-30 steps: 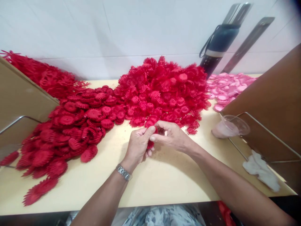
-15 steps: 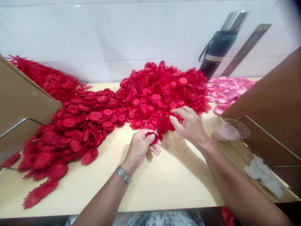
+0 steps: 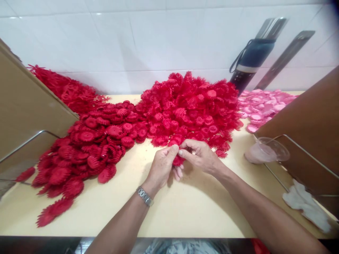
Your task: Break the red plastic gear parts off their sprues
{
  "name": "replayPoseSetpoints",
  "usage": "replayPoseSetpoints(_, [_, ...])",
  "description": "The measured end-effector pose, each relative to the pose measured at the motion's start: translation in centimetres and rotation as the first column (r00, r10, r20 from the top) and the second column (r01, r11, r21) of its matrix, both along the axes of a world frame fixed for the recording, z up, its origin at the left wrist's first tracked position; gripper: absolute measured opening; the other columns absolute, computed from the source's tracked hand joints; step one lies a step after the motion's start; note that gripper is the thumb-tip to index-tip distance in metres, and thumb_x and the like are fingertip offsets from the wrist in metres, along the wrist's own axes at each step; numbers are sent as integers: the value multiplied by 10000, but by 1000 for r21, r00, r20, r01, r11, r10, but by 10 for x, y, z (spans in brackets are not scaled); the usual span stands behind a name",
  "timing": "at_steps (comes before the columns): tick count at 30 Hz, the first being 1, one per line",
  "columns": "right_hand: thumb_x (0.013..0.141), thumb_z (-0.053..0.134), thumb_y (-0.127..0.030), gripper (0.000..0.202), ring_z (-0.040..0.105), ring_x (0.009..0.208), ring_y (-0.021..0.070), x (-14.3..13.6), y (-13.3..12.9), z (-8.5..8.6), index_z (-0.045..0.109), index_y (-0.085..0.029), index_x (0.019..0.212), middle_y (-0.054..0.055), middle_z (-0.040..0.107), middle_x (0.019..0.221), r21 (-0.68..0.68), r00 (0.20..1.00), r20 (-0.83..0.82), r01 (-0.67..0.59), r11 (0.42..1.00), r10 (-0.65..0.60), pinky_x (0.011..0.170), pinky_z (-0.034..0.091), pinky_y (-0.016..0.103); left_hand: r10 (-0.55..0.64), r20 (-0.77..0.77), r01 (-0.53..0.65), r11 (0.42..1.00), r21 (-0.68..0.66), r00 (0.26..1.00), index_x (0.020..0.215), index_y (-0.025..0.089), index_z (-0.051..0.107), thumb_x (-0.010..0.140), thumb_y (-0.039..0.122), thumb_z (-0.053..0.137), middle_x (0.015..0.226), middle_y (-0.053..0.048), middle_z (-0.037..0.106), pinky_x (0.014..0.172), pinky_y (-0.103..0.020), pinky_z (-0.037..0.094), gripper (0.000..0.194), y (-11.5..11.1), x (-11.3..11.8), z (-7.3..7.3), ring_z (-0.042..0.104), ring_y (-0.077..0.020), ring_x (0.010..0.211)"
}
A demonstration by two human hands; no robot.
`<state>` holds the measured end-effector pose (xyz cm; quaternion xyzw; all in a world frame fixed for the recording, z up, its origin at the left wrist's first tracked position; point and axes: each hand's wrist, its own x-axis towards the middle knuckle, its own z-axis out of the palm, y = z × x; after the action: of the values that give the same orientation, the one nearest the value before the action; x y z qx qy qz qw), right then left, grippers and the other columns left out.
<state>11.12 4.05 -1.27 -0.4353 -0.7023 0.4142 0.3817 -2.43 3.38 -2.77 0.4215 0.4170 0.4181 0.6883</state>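
Note:
A red fringed fabric flower [image 3: 178, 161] is held low over the tabletop [image 3: 169, 211]. My left hand [image 3: 160, 167] grips it between thumb and fingers from the left. Touching its upper edge from the right is my right hand [image 3: 202, 155], thumb and forefinger pinched together; the fingers partly cover the flower. Just behind both hands rises a heap of fluffy red fringed flowers [image 3: 190, 109]. To the left spreads another pile of flatter, round red fringed pieces [image 3: 87, 151], some stacked together.
Red spiky cut-outs [image 3: 71, 90] lie at the back left beside a brown panel [image 3: 31, 95]. Pink pieces [image 3: 267, 106] sit back right, near a dark blue flask [image 3: 250, 54] and a metal ruler [image 3: 286, 60]. At right are a clear plastic cup [image 3: 265, 151] and white tissue [image 3: 304, 204].
My right hand has come from the fluffy heap to the flower in my left hand, and its fingers have closed into a pinch. The whole view has shifted slightly.

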Motion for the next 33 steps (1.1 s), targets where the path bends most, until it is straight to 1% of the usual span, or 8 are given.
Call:
replayPoseSetpoints(3, [817,492,-215,160,496,530,97,4,3,-2,568,-154,689,-21,545,584,111,976,37,208,972,-213,501,381,199,-43,43,42,999,9,998,724,140,509,752,357,598,510,25,561,321,-193,428,236,-1,1,3,529,-102,352])
replayPoseSetpoints(6, [830,452,-213,189,485,534,112,18,13,-9,595,-162,718,-10,529,587,279,898,125,377,883,-423,514,382,221,-50,97,51,999,-14,994,765,124,533,745,265,604,594,-13,613,417,-221,488,159,0,-1,6,579,-114,431])
replayPoseSetpoints(10, [782,493,-176,193,543,761,200,40,26,-17,672,-176,855,67,616,823,605,741,330,310,733,-585,708,428,331,-53,223,69,996,-62,973,904,108,553,753,193,573,787,-87,675,599,-294,541,174,2,-5,10,652,-160,603])
replayPoseSetpoints(13, [774,545,-212,210,532,869,239,42,26,-15,670,-176,939,92,621,975,704,699,333,262,660,-632,792,417,400,4,255,23,994,-103,967,910,95,569,757,163,536,780,-101,683,667,-316,542,171,2,-4,11,668,-183,671])
replayPoseSetpoints(17, [835,529,-246,159,549,772,187,30,17,-8,644,-159,900,64,627,797,622,876,227,207,755,-427,721,446,335,99,161,-84,992,-99,982,856,85,583,751,181,555,672,-76,670,597,-285,544,145,0,1,9,659,-172,608])
replayPoseSetpoints(20, [850,529,-263,140,539,702,165,23,12,-6,627,-163,855,47,612,726,538,945,182,136,832,-273,635,441,297,98,117,-85,990,-114,988,840,85,587,739,197,569,618,-50,650,532,-274,541,152,-3,4,7,642,-164,546])
replayPoseSetpoints(26, [855,509,-223,145,535,656,163,24,14,-8,630,-145,832,56,603,683,559,960,154,109,822,-232,596,423,297,75,85,-59,983,-176,994,828,90,591,739,269,592,581,-29,628,519,-284,549,200,-3,3,5,635,-164,516])
replayPoseSetpoints(33, [863,478,-276,201,542,655,168,27,14,-5,639,-172,803,56,609,681,468,956,181,122,875,-230,606,433,303,68,53,-60,988,-140,996,738,114,583,731,344,618,562,-25,634,450,-244,512,233,2,-4,7,607,-143,446])
